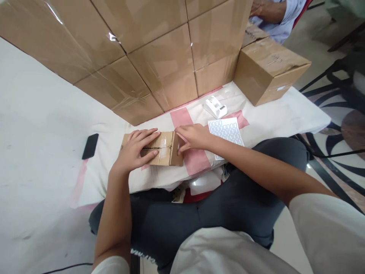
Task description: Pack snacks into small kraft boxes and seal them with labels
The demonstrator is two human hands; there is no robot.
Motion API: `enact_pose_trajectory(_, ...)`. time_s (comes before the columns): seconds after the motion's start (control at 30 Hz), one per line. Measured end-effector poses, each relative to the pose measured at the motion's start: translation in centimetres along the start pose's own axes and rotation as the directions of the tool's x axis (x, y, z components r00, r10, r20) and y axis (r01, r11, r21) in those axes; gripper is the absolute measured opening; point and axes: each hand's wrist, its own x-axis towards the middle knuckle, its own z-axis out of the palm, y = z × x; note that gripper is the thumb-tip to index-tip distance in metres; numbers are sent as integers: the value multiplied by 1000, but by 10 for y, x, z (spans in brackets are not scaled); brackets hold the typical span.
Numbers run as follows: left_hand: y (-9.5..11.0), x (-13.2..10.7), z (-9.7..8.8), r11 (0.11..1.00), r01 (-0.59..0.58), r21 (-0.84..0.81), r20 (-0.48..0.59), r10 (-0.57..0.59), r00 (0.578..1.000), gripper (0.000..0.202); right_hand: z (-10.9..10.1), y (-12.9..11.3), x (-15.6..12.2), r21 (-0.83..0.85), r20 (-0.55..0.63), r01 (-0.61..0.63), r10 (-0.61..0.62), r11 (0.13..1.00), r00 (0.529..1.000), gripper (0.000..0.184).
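Head: carton point(164, 143) near edge of cloth point(151, 179), left hand point(135, 147) atop — room leftward.

Gap left of box point(164, 154), cartons point(162, 64) behind

Over there, the camera sat on the person's head, facing forward and steeply down. It looked across the lap point(196, 209), very near at the bottom, to the left hand point(137, 147) and right hand point(191, 137) close by, mid-view. Its wide span reached the stacked cartons point(162, 61) beyond and the patterned floor point(339, 148) at the right.
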Motion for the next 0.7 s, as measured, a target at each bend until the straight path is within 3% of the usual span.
enact_pose_trajectory(0.13,1,0,0,1000,13,6,-16,-13,1000,59,-1,6,1,-98,-28,-206,204,974,979,80)
enact_pose_trajectory(0.2,3,0,0,1000,-2,7,-23,2,1000,58,-6,8,3,-118,-30,-158,156,980,987,79)
enact_pose_trajectory(0.3,6,1,0,999,-34,6,-21,34,999,59,-14,7,6,-119,13,37,-35,992,999,79)
enact_pose_trajectory(0.47,9,2,1,999,-49,7,-28,50,998,59,-25,15,7,-176,-46,-131,124,976,991,83)
enact_pose_trajectory(0.6,7,2,3,996,-86,1,-22,86,996,58,-12,3,2,-17,59,162,-161,987,985,79)
enact_pose_trajectory(0.63,6,2,4,996,-85,7,-29,85,996,58,-7,0,0,9,62,155,-156,988,986,75)
enact_pose_trajectory(0.7,3,1,6,998,-68,19,-50,69,996,58,2,1,-2,10,34,-4,4,1000,999,65)
